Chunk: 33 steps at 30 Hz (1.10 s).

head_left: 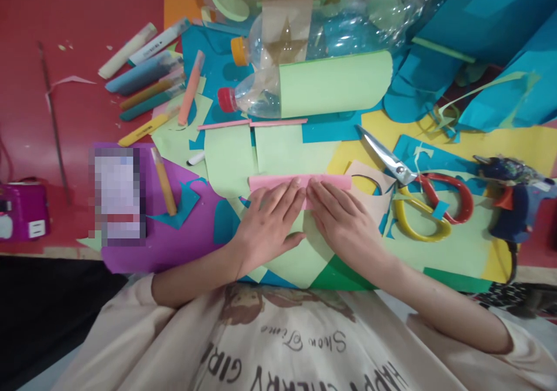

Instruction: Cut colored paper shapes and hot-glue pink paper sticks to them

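Both hands lie palm down, side by side, on a narrow strip of pink paper (300,180). My left hand (272,223) presses its left half with the fingers stretched out. On the right half, the flat fingers of my right hand (342,217) rest close to the left fingertips. Part of the strip is hidden beneath them. Under it lie light green paper pieces (282,150). Just beyond, two thin rolled pink paper sticks (278,123) lie end to end. Scissors (413,182) with red and yellow handles rest open to the right of my right hand.
Plastic bottles lie across the back, one wrapped in green paper (335,84). Several markers (148,72) are at the back left, and a phone (119,196) is on purple paper (174,240). A dark blue glue gun (517,199) lies far right, with blue paper (496,31) behind.
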Tool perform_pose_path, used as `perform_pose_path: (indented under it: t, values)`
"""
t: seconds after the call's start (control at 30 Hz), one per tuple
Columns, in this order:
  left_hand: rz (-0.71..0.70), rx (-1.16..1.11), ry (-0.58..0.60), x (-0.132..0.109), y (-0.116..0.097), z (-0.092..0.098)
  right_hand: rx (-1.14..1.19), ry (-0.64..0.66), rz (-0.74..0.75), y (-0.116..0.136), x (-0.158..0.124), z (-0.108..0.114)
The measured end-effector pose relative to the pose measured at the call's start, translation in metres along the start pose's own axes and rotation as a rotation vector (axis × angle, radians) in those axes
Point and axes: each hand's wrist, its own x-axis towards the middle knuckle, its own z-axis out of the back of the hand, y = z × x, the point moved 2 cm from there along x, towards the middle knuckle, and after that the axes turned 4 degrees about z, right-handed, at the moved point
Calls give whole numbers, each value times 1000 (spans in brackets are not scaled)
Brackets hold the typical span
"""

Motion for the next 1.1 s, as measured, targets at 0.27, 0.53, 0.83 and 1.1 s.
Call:
perform_pose_path:
  t: [0.27,0.53,0.83,1.1]
  values:
    - [-33,-21,-11,-8,-2,-1,95,-48,10,-9,-3,1]
    - [-35,-27,-19,-9,-2,1,110,-47,13,-5,-4,2]
    - [-30,-6,-25,-11,-3,0,48,-10,7,-2,-4,4]
    - [-37,24,-37,-11,-4,-1,34,-41,22,-3,-5,7]
